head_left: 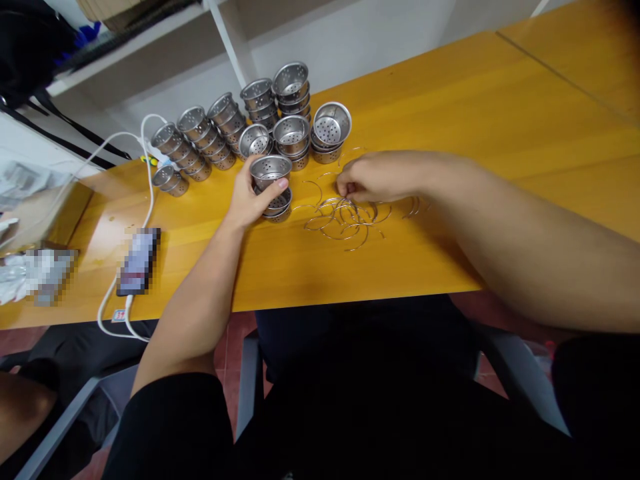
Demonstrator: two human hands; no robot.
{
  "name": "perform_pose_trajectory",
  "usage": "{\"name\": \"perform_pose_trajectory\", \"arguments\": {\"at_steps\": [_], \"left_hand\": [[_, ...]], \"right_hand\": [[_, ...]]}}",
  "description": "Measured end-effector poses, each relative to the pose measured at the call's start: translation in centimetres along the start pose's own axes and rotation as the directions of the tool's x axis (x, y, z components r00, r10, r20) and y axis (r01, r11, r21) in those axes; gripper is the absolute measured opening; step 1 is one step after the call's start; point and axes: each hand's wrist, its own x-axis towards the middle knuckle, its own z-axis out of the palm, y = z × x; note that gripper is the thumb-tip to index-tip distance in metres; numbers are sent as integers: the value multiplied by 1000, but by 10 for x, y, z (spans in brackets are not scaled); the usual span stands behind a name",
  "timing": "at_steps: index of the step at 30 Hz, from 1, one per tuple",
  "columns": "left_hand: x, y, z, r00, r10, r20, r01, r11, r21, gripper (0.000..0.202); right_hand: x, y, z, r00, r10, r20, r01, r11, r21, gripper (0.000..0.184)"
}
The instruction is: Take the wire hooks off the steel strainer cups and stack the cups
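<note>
My left hand [250,200] is wrapped around a perforated metal strainer cup [271,168], its thumb pressed across the front. Just beneath it are more perforated cups [279,208], close to the same hand; whether the held cup rests on them I cannot tell. Over a loose pile of thin curved metal wires [345,220], my right hand [373,177] is closed with its fingertips pinched down. What lies between those fingertips is hidden.
Several stacks of perforated cups [195,137] stand along the back of the yellow table [280,273]. A phone [139,261] with a white cable [151,173] lies at left, near a cardboard box [67,210]. Another person's knee [23,413] shows at lower left.
</note>
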Motion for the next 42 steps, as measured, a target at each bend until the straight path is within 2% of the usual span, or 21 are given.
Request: {"name": "perform_pose_trajectory", "arguments": {"at_steps": [8,15,18,21,27,30,34,38,42], "left_hand": [[-4,2,4,997,53,55,-51,998,-27,101],[-6,-4,4,997,-3,77,10,996,-89,101],[-4,-14,2,999,-12,44,17,994,-108,101],[-1,-20,3,1000,-21,-10,20,993,-118,102],[4,-8,6,997,-48,-54,41,992,-121,116],[5,-6,6,997,-47,-58,39,991,-126,115],[4,-17,6,997,-75,-30,71,989,-128,112],[2,-31,13,992,-129,-12,124,968,-220,114],[-4,-29,20,982,-186,-11,173,931,-321,112]], "right_hand": [[-3,-6,-4,1000,-8,18,9,998,-57,6],[-9,-6,-13,1000,0,-4,0,999,-35,10],[-9,0,-12,999,-12,-41,13,1000,16,7],[-8,4,-11,997,-41,-63,44,998,45,15],[-8,3,-13,996,-48,-79,54,996,70,19],[-8,2,-14,995,-46,-93,57,991,120,19],[-9,-2,-15,983,-46,-179,73,986,149,28],[-6,0,-11,964,-32,-266,80,982,173,24],[4,10,2,904,-15,-428,120,968,219,17]]}}
